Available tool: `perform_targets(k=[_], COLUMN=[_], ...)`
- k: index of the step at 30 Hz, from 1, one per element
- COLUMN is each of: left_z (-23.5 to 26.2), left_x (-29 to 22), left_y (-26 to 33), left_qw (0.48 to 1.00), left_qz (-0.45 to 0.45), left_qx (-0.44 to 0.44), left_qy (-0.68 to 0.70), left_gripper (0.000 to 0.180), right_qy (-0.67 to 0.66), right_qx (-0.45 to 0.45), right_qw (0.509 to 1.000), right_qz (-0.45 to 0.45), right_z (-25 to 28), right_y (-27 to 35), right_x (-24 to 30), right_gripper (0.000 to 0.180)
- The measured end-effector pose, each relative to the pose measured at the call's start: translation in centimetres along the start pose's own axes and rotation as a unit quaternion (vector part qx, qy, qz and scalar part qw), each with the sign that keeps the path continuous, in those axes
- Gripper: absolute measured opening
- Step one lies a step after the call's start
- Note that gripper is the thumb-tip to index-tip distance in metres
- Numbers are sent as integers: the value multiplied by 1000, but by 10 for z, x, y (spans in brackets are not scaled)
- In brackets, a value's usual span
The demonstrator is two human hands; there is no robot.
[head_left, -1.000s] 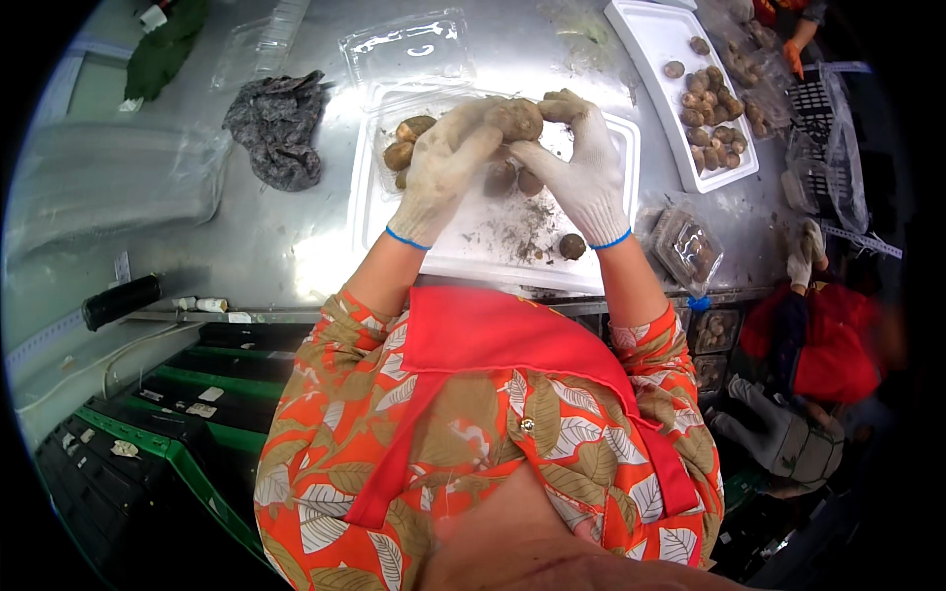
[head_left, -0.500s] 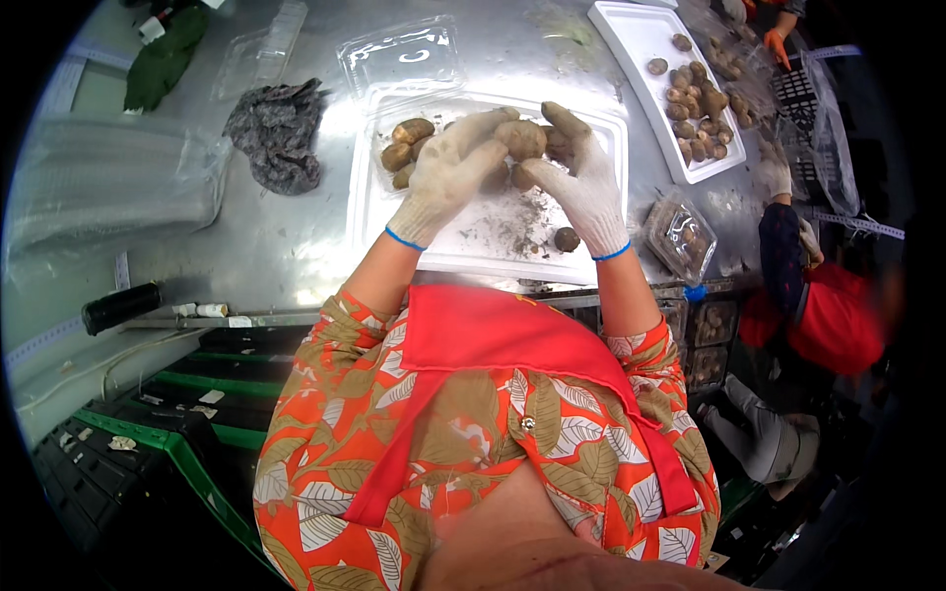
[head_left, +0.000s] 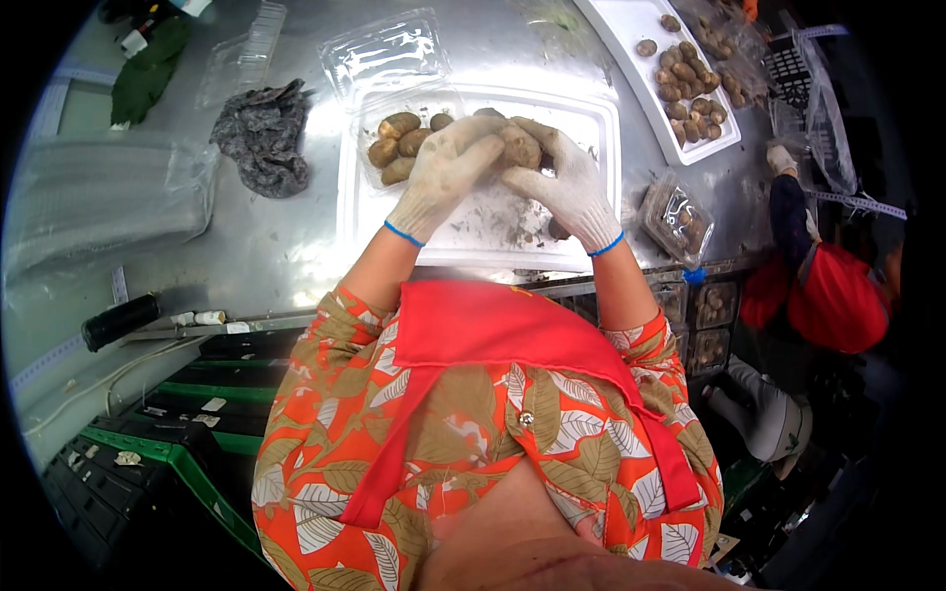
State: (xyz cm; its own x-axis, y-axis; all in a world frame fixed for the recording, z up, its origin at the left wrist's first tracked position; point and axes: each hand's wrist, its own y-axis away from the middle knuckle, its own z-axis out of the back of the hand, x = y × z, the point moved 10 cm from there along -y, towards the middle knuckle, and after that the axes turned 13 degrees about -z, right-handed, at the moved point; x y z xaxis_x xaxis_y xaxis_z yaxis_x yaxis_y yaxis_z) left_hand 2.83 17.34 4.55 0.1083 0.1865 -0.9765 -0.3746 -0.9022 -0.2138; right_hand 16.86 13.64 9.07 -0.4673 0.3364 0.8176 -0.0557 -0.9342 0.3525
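Both my hands wear white knit gloves with blue cuff edges and meet over a white foam tray [head_left: 453, 241]. Between them is a round brown taro [head_left: 519, 146]. My left hand [head_left: 445, 175] grips its left side, thumb on the near face, and my right hand [head_left: 570, 197] closes on it from the right. Beside my left hand, several brown taros [head_left: 399, 126] with paler ends sit in a clear plastic box [head_left: 367, 167] on the tray. Another dark taro [head_left: 558, 229] lies by my right wrist, partly hidden. Crumbs of soil dot the tray.
A dark grey rag [head_left: 261, 138] and an empty clear box [head_left: 384, 59] lie on the metal table. To the right are a filled, lidded box [head_left: 677, 217] and a second foam tray [head_left: 680, 148] with several taros. Another person's gloved hand [head_left: 781, 160] is beyond.
My right fingers have come in from a raised, spread pose to close round the taro. The hands have drawn closer together. The whole view has shifted slightly.
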Motion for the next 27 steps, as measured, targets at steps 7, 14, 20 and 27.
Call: perform_targets(k=[7,14,20,27], left_z=[-1,-6,-7,-8], left_x=[14,17,15,23], left_y=[3,4,5,6], left_qw=[998,997,995,994], left_qz=[44,42,61,66], left_qx=[-24,-19,-13,2], left_qy=[37,69,75,83], left_gripper=[37,39,41,41], right_qy=[3,26,-13,-75], right_qx=[-6,13,9,38], right_qw=[1000,999,999,996], right_qz=[-3,-16,-45,-43], right_z=[0,-4,-5,-8], right_y=[-1,0,-3,-9], right_x=[-4,7,-7,-21], right_gripper=[79,85,82,80])
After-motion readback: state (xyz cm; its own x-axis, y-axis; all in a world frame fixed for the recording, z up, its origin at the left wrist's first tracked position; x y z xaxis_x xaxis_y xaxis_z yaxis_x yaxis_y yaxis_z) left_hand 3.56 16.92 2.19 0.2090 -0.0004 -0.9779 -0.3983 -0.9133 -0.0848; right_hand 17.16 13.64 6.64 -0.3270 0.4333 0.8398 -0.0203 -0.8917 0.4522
